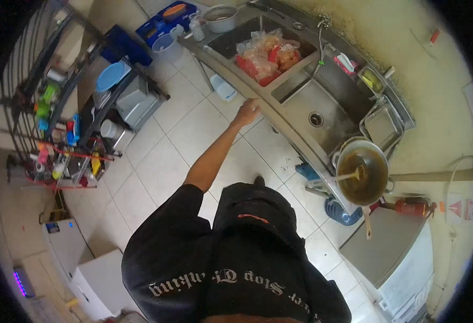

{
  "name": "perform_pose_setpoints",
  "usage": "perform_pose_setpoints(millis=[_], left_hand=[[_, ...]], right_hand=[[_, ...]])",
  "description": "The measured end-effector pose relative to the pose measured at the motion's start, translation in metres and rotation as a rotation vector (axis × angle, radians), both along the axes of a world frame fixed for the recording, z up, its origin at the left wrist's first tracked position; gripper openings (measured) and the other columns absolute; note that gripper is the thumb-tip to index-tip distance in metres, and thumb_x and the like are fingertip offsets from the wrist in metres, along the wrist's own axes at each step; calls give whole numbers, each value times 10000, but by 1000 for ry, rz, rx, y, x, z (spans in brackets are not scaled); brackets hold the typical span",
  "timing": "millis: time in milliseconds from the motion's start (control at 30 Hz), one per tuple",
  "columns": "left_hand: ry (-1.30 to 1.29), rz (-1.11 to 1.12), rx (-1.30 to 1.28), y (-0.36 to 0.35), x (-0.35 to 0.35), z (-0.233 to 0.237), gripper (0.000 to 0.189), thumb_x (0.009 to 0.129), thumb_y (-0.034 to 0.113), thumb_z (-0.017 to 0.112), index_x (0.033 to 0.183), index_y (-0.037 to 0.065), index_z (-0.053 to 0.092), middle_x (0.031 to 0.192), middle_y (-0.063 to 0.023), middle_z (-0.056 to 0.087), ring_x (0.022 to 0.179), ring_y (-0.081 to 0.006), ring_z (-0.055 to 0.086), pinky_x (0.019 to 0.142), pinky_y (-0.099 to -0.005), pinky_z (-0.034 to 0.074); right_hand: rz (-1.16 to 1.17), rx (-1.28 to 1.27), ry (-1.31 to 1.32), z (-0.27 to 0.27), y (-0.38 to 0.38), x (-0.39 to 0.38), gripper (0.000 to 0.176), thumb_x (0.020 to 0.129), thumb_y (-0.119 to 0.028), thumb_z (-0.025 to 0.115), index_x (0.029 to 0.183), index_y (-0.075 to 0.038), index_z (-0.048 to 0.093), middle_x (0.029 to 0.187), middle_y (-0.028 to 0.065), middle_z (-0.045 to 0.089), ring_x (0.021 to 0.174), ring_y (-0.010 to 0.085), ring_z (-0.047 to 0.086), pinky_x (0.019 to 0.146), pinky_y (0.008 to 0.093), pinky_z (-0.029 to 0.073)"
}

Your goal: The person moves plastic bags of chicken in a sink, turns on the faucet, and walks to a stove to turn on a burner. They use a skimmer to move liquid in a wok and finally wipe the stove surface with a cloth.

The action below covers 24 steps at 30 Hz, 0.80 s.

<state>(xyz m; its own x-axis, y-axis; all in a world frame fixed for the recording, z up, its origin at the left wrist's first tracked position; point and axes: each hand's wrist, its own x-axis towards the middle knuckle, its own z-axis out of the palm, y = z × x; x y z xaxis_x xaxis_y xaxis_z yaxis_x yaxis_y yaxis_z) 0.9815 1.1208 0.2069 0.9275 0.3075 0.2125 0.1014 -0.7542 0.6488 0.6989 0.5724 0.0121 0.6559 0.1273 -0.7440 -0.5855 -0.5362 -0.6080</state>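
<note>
My left hand (247, 112) reaches forward with curled fingers at the front edge of the steel sink counter (279, 114). Nothing shows in its fingers. Past it, plastic bags with reddish and tan contents (268, 56) fill the left basin. The right basin (314, 102) has a round drain. At the counter's right end sits a metal pot (373, 180) with brown contents and a ladle (349, 175) across its rim. My right hand is out of view; only the black right sleeve shows at the bottom.
A shelf rack (80, 107) with kitchenware stands at the left. A blue water bottle (343, 211) is under the counter's right end. A fire extinguisher (411, 206) is by the right wall, above a white freezer (392, 242). A faucet (324, 22) is behind the basins.
</note>
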Motion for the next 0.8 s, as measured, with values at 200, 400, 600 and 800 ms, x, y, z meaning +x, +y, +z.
perform_pose_setpoints(millis=[200, 400, 600, 800], left_hand=[[94, -62, 132, 65, 153, -46, 474, 822, 280, 461, 1211, 23, 375, 1240, -194, 387, 1142, -332, 368, 919, -428, 343], [666, -295, -22, 101, 257, -131, 520, 765, 129, 503, 1238, -23, 349, 1264, -227, 359, 1121, -369, 390, 924, -447, 325], [454, -267, 477, 84, 255, -239, 281, 767, 108, 470, 1016, -16, 506, 934, -179, 561, 877, -318, 536, 717, -415, 447], [550, -551, 313, 126, 269, -159, 357, 716, 81, 503, 1044, -58, 494, 941, -199, 538, 872, -352, 520, 736, -403, 439]], right_hand=[[-44, 47, -143, 28, 136, 75, 185, 814, -153, 524, 956, -39, 557, 606, 74, 568, 541, 154, 566, 448, 274, 451], [-146, -26, -384, 52, 261, 108, 188, 817, -140, 526, 961, -26, 566, 585, 61, 554, 539, 134, 552, 447, 261, 442], [-403, -108, -56, 171, 393, 164, 263, 852, -238, 530, 971, -4, 552, 679, 81, 591, 594, 106, 531, 501, 248, 431], [-358, -215, 2, 187, 440, 193, 190, 843, -118, 500, 957, 28, 545, 740, 136, 612, 654, 157, 576, 559, 262, 444]])
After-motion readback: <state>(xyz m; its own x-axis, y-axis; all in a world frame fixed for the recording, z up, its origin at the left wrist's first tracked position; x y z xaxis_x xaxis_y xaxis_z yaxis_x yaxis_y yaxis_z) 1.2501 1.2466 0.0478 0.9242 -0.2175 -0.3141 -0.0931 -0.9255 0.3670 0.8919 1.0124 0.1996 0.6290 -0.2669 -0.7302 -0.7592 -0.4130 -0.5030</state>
